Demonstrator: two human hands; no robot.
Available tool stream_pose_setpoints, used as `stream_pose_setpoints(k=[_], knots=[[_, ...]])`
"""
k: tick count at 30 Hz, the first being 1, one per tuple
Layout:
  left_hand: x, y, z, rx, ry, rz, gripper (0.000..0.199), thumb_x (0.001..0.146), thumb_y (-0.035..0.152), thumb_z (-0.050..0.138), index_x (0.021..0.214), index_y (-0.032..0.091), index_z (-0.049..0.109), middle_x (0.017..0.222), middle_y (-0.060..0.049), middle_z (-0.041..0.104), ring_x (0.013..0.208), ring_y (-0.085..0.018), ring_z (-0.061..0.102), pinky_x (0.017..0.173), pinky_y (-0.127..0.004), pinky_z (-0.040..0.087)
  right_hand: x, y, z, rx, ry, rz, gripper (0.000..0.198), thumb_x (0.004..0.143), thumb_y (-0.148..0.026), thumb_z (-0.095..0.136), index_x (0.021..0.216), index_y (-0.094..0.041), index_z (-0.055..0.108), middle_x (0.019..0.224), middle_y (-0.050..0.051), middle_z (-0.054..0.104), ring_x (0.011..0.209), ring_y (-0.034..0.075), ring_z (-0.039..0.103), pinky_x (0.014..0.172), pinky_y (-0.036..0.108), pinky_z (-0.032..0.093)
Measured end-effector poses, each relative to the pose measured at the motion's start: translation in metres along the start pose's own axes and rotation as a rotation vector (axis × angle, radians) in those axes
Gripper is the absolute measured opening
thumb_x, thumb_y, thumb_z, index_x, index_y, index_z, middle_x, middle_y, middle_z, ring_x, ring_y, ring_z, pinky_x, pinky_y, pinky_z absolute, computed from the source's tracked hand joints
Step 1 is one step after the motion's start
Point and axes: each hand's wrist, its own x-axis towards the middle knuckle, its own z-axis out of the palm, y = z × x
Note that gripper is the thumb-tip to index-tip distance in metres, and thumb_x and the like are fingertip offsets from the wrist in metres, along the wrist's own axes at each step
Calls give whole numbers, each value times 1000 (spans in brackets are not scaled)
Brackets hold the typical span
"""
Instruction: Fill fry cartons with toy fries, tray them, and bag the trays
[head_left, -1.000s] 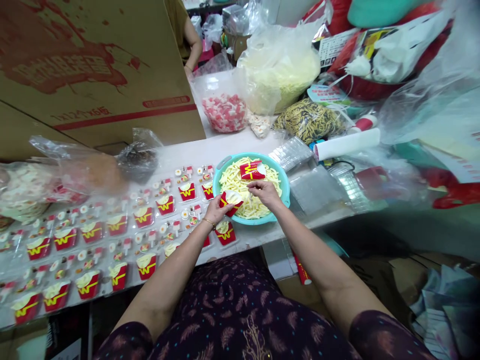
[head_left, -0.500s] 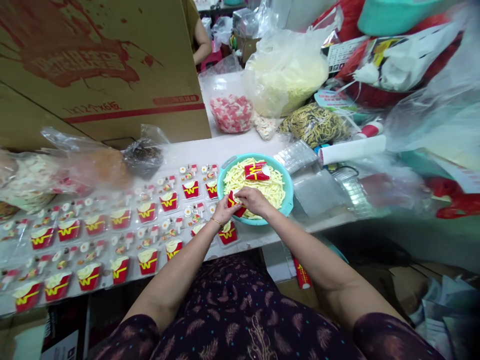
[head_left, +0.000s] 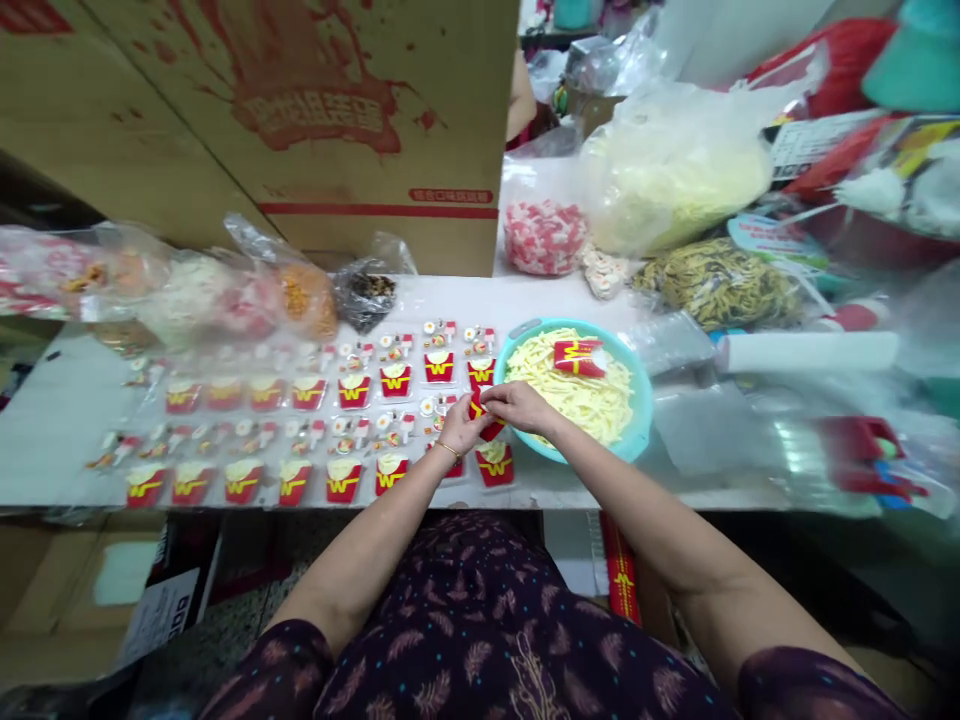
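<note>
My left hand (head_left: 459,428) is closed around a small red fries carton (head_left: 492,430) with a yellow stripe design. The fingers of my right hand (head_left: 521,408) are pinched at the top of the same carton; whatever they hold inside its opening is hidden. Both hands are at the left rim of a turquoise basin (head_left: 642,425). Pale yellow toy fries (head_left: 596,405) fill the basin, with more red cartons (head_left: 577,358) lying on top. Beside my hands, a filled carton (head_left: 495,465) sits in a clear tray.
Rows of clear trays with filled cartons (head_left: 343,480) and tiny pieces cover the table's left side. A large cardboard box (head_left: 375,170) stands behind them. Bags of pink-and-white pieces (head_left: 546,238) and yellow pieces (head_left: 679,190) stand at the back. Clear plastic trays (head_left: 697,430) lie right of the basin.
The camera view has swung left, so the table and basin appear farther right. My hands have moved from over the fries to the basin's left rim, still on the carton.
</note>
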Motion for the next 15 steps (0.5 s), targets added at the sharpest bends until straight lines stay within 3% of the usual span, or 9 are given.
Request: stream_pose_setpoints(k=[4,7,12,15], knots=[[-15,-7,-43,262,207,-18,20,66,24,59,84,16,56,80,-3,62,76,-19,56,71,-32,44,35,-30,46,-24,5,19,18,70,-27,54,69,-16,68,60,0,63,56,11,53,52,21,36],[-33,-15,-96,348,317,-75,20,68,22,56,87,17,56,78,-2,62,75,-19,56,69,-31,44,69,-62,94,-4,-11,23,18,69,-27,53,60,-16,65,54,0,60,52,10,50,50,21,33],[-74,-45,-220,344,455,-127,27,70,22,56,96,17,56,89,-3,63,84,-18,58,76,-30,45,134,-139,197,55,-213,-39,18,67,-27,52,55,-16,60,49,-2,55,50,10,49,49,21,33],[-103,-71,-312,252,551,-160,48,66,28,64,111,17,51,100,-5,62,92,-18,57,81,-31,45,181,-196,264,30,-308,-65,18,65,-27,52,53,-16,59,46,-3,52,47,9,47,47,21,32]])
